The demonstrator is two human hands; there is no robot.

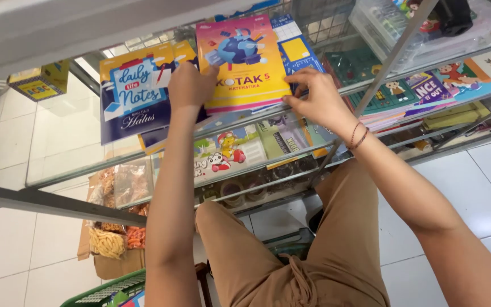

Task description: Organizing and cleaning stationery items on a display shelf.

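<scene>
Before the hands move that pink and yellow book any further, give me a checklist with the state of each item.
1. Left hand on the book: ok, it rests at the left edge of the pink and yellow book.
2. Right hand on the book: ok, fingers pinch its lower right corner.
3. Book supported: ok, it lies on the glass shelf.
4. Neighbouring blue notebook apart from the book: cannot tell, the left hand hides the gap.
5. Books behind free: not ok, a blue book lies partly under the held one.
6. Grip firmness: cannot tell.
</scene>
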